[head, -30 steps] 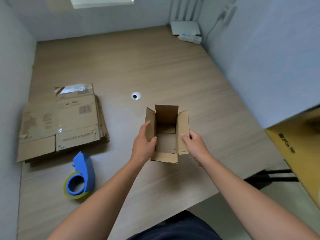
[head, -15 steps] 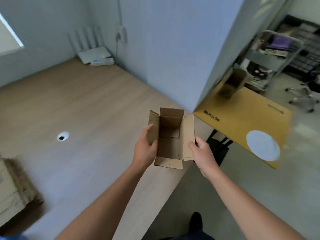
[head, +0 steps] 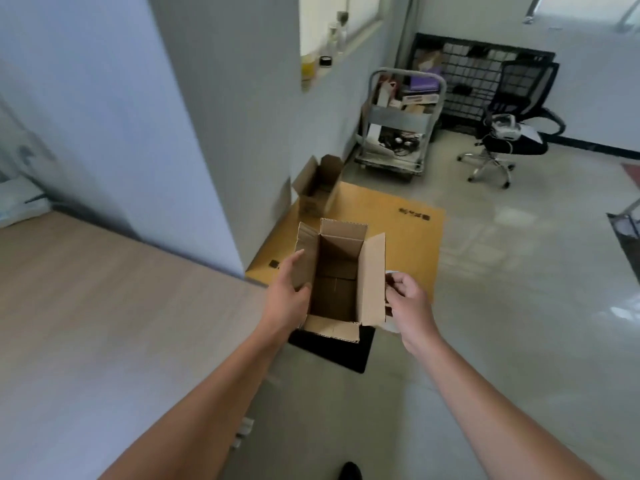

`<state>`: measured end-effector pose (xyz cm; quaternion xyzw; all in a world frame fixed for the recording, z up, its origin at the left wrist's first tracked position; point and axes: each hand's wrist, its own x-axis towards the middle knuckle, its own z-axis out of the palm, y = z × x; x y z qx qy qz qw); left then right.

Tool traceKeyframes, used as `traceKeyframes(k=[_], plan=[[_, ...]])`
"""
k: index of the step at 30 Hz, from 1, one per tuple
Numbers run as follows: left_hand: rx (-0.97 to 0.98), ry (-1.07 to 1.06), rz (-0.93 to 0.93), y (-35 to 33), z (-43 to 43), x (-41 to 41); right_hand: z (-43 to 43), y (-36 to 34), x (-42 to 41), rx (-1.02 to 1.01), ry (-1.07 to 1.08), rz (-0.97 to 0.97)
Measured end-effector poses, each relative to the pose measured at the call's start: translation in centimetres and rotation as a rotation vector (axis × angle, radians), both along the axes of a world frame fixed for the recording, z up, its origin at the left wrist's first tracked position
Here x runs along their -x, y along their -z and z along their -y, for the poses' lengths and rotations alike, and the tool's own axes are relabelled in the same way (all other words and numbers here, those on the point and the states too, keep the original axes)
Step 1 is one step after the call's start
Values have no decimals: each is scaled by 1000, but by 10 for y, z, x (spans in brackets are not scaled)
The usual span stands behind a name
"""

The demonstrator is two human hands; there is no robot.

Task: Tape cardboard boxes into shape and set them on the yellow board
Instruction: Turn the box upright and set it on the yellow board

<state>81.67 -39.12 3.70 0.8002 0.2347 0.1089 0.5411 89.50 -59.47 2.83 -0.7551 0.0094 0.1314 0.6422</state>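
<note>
I hold a small open-topped cardboard box (head: 341,278) in the air between both hands, its four top flaps standing up. My left hand (head: 287,299) grips the left wall, thumb inside. My right hand (head: 408,306) holds the right side, fingers curled behind the right flap. The box hangs over the near edge of the yellow board (head: 391,230), which lies low beyond the wooden table. A second open cardboard box (head: 317,188) stands on the board's far left corner by the wall.
The wooden table (head: 121,306) fills the left. A grey partition wall (head: 221,133) rises behind it. Beyond the board stand a metal cart (head: 398,133) with clutter and a black office chair (head: 512,133). A black stand (head: 332,348) shows under the board.
The view has swung right, away from the table, the flat cardboard stack and the tape dispenser. The box has travelled with both hands from over the table to over the yellow board.
</note>
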Motion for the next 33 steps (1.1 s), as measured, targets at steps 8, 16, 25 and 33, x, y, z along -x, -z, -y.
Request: traceKeyframes(k=[8,16,25,33], plan=[[-34,90,-27,-5,34,-133,54,7,-119,60,34,0],[-46,129,-72,28,-8,-262,18,28,-229,31,144,-52],[-133,242,-158,48,-41,-388,-20,47,-347,155,191,-112],[-219,214,-108,67,-56,-456,-43,69,-417,11,162,-264]])
